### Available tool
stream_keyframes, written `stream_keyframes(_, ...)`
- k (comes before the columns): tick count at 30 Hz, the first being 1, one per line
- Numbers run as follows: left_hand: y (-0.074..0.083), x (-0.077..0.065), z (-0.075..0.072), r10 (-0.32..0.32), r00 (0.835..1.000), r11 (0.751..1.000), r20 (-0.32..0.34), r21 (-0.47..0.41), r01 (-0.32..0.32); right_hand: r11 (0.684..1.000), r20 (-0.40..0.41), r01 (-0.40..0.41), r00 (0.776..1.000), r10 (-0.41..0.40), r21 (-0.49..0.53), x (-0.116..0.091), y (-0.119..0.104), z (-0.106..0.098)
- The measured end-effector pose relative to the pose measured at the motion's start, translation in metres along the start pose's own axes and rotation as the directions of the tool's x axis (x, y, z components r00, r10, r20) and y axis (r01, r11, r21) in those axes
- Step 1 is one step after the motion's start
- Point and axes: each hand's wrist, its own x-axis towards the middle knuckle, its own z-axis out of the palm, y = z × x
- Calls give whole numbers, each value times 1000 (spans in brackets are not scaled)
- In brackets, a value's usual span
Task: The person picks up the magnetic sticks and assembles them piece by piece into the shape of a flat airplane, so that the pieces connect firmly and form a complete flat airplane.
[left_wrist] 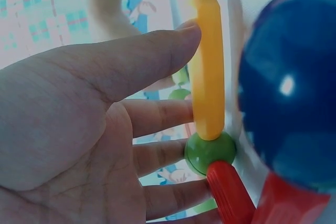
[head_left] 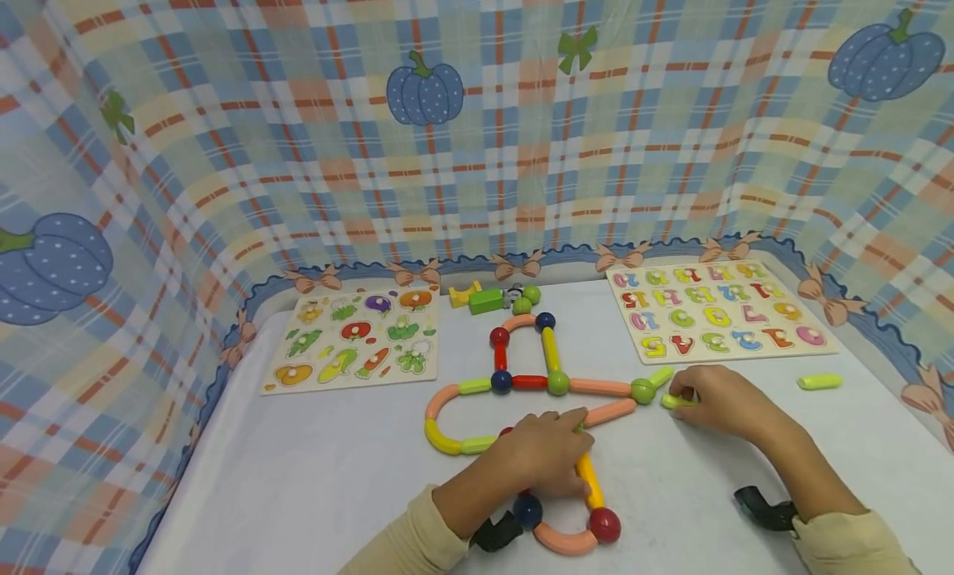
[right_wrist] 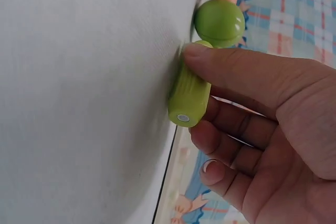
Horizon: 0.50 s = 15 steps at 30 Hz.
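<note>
My right hand [head_left: 719,401] pinches a short lime green rod [right_wrist: 190,95] between thumb and fingers; a round metal dot shows in its end. Close by is a green ball [head_left: 643,391], joined to pink rods, with another lime rod [head_left: 661,376] at its far side. My left hand [head_left: 547,455] lies over the ball-and-rod figure. In the left wrist view its thumb touches a yellow rod [left_wrist: 207,66], and its rather straight fingers reach to that rod, a green ball [left_wrist: 210,153] and a red rod [left_wrist: 231,192]. The hand hides part of the figure.
A vegetable puzzle board [head_left: 358,339] lies back left, a number puzzle board [head_left: 719,310] back right. Between them stand small toy pieces, including a green block [head_left: 487,301]. A loose lime rod [head_left: 820,381] lies at the right. A plaid curtain [head_left: 484,169] surrounds the table.
</note>
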Motion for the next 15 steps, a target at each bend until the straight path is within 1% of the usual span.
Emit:
stream_keyframes(5,1,0,-2,4,1000,1000,4,-10,-4,1000,-20,-9,1000,9,-14,5,-3,4)
stream_keyframes(9,-1,4,-8,29,1000,999,7,-23,-29,999,-27,-26,999,25,-27,5,-6,2)
stream_keyframes(12,-1,11,-13,31,1000,999,-1,-42,-31,999,-64,-12,998,10,-30,7,-7,0)
stream_keyframes(15,3,25,-17,1,1000,999,-25,-50,-2,999,-97,47,994,-49,-22,12,-8,1)
